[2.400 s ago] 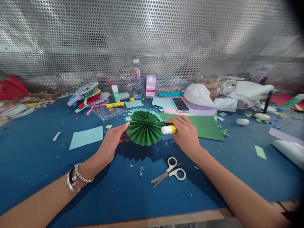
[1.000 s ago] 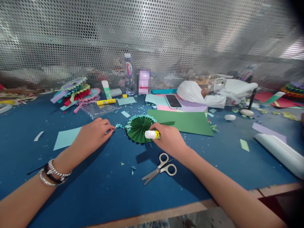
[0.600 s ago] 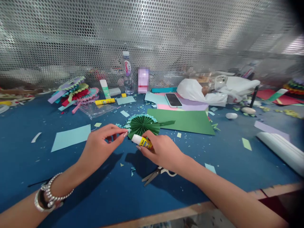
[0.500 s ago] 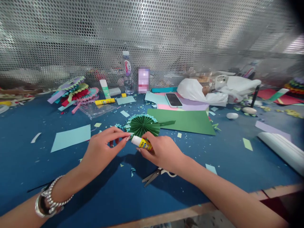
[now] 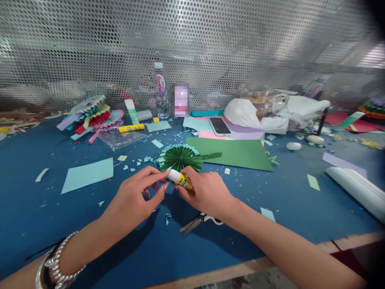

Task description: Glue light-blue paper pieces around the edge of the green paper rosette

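Observation:
My right hand (image 5: 207,194) grips a yellow glue stick (image 5: 182,180) with a white end, pointing it to the left. My left hand (image 5: 140,196) meets it, thumb and forefinger pinched around that white end. I cannot tell if a scrap of paper is between the fingers. Just beyond both hands a green pleated paper rosette (image 5: 180,157) with pale teal trim lies on the blue table (image 5: 45,208). Tiny teal paper bits (image 5: 138,162) are scattered to its left. A pair of white-handled scissors (image 5: 192,224) lies partly hidden under my right wrist.
A green sheet (image 5: 240,154) lies right of the rosette and a light blue sheet (image 5: 87,174) to the left. Further back are a phone (image 5: 219,126), a water bottle (image 5: 159,90), a stack of coloured fans (image 5: 93,118), another glue stick (image 5: 131,128) and a white bag (image 5: 258,118). A white roll (image 5: 355,188) lies at right.
My right hand drew the glue stick off the rosette toward me. My left hand left the teal bits and came over to pinch the stick's white end.

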`<action>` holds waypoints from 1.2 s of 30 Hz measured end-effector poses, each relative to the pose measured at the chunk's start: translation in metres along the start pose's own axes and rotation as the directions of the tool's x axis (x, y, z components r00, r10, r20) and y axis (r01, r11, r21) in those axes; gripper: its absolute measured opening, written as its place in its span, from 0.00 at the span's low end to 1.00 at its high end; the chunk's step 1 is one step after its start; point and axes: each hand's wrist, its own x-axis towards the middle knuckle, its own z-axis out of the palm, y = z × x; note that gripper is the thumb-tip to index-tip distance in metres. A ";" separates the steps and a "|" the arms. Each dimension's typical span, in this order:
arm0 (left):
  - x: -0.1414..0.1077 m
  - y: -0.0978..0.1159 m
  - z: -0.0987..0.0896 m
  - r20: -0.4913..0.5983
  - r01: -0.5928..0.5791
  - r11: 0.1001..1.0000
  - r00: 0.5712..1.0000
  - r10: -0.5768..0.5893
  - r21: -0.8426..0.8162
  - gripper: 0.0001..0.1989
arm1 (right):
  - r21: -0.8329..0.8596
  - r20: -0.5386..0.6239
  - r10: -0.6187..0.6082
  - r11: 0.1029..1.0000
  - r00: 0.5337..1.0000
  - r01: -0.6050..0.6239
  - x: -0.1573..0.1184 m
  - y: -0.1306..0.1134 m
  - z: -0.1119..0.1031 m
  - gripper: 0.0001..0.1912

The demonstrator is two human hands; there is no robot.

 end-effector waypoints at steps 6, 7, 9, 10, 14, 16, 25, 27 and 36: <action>0.000 0.002 -0.002 0.025 0.023 1.000 0.999 -0.022 -0.019 0.16 | -0.014 -0.041 0.007 1.000 0.999 -0.007 -0.001 -0.001 -0.001 0.13; 0.000 0.003 -0.002 0.037 0.027 0.999 0.999 -0.026 -0.018 0.16 | -0.013 -0.040 0.003 1.000 0.999 -0.003 -0.001 -0.001 -0.001 0.13; 0.000 0.003 -0.002 0.058 0.035 0.999 0.998 -0.034 -0.018 0.17 | -0.014 -0.041 -0.006 1.000 0.999 0.006 -0.001 -0.001 -0.002 0.13; 0.000 0.003 -0.002 0.067 0.039 0.999 0.997 -0.037 -0.019 0.17 | -0.017 -0.043 -0.012 1.000 0.999 0.011 -0.001 0.000 -0.002 0.13; -0.001 0.003 -0.003 0.103 0.044 0.999 0.994 -0.042 -0.024 0.18 | -0.036 -0.054 -0.036 0.999 0.998 0.034 -0.002 0.000 -0.003 0.13; -0.001 0.003 -0.003 0.110 0.047 0.999 0.993 -0.044 -0.023 0.18 | -0.041 -0.061 -0.046 0.998 0.997 0.044 -0.003 0.001 -0.003 0.13; 0.000 0.003 -0.001 0.102 0.034 0.999 0.994 -0.031 -0.027 0.18 | -0.018 -0.068 -0.087 0.996 0.994 0.086 -0.002 0.003 -0.004 0.14; 0.000 0.003 -0.002 0.090 0.024 0.999 0.996 -0.022 -0.023 0.18 | -0.010 -0.073 -0.093 0.996 0.993 0.093 -0.002 0.003 -0.004 0.14; -0.001 0.006 -0.006 -0.125 -0.075 0.997 0.989 0.072 -0.019 0.14 | 0.080 -0.103 -0.134 0.987 0.986 0.142 -0.004 0.004 -0.008 0.17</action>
